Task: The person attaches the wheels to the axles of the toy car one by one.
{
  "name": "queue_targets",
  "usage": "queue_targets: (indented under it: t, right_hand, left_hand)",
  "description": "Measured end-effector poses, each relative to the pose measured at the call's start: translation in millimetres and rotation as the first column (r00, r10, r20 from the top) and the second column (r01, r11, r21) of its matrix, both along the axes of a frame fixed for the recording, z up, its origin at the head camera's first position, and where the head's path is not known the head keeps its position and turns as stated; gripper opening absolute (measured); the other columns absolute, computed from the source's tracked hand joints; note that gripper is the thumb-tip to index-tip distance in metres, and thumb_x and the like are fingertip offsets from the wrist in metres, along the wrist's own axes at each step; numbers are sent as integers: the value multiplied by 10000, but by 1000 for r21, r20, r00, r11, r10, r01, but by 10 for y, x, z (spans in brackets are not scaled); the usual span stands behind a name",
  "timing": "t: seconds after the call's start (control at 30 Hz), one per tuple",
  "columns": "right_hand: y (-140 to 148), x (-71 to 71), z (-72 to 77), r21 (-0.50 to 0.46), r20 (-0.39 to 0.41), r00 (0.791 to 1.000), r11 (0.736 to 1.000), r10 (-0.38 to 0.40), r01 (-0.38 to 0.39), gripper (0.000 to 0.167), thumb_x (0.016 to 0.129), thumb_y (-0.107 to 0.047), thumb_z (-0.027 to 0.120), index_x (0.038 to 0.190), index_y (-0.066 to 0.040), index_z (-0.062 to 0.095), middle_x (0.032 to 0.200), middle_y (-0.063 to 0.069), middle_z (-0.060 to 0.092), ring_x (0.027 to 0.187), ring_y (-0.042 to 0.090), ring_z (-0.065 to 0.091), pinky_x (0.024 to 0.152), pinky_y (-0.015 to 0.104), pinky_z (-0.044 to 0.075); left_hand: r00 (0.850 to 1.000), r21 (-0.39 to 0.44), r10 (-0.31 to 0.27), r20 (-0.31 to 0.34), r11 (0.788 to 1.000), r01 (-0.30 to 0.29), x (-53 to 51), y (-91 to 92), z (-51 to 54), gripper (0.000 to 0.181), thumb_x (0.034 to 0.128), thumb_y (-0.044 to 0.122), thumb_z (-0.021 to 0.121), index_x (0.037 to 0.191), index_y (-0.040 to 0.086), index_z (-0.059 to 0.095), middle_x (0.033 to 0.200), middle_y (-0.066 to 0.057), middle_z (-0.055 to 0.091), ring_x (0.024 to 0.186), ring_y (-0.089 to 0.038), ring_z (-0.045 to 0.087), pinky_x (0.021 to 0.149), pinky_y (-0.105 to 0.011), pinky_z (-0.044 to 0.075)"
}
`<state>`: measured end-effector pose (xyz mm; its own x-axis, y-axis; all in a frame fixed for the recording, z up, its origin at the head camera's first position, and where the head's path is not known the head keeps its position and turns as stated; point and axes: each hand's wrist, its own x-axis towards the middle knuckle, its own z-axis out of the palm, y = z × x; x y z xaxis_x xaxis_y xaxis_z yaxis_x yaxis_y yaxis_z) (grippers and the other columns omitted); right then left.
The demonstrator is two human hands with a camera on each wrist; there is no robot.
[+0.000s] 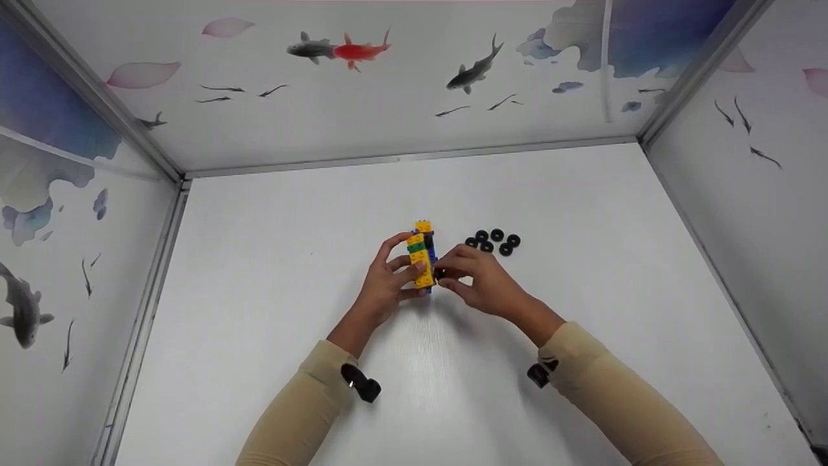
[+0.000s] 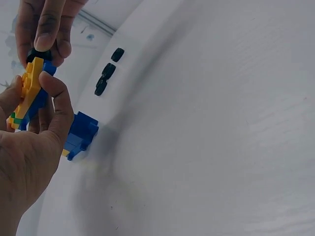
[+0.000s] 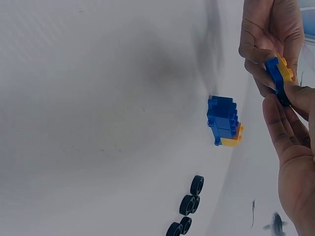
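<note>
Hands [image 1: 383, 285] [image 1: 486, 279] gripping one brick build [image 1: 420, 258], one wheel [image 1: 440, 274], six wheels [image 1: 487, 246] nearby

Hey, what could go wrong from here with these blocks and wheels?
The right hand has only a fingertip pinch on a black wheel, so it might slip. Pushing against the yellow, green and blue block build in the left hand could loosen bricks. A stray movement might knock the blue and yellow block build on the table or scatter the loose black wheels.
</note>
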<state>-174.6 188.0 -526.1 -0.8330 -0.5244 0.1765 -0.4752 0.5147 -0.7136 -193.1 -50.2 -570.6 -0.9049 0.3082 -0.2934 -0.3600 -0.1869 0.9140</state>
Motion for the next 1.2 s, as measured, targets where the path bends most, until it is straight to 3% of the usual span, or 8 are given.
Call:
queue_targets:
  t: [0.8, 1.2]
  right_hand:
    - [7, -11, -32, 3, -1, 1000, 1000, -2, 2, 262, 1020, -66, 793, 1281, -90, 801, 1194, 103, 721, 1078, 234, 786, 948, 357, 680]
    - [-33, 10, 31, 15, -55, 998, 1000, -5, 6, 273, 980, -47, 833, 1252, -40, 810, 1082, 127, 685, 998, 250, 781, 886, 420, 694]
  left_hand:
    - [1000, 20, 8, 1, 1000, -8, -2, 19, -8, 701, 1030, 191, 801, 1613, 395, 469, 1465, -184, 630, 1203, -346, 738, 916, -457, 697]
    - [1000, 38, 2, 7, 999, -2, 15, 32, 16, 665, 1051, 215, 775, 1591, 401, 434, 1499, -191, 599, 1211, -345, 726, 892, -424, 699]
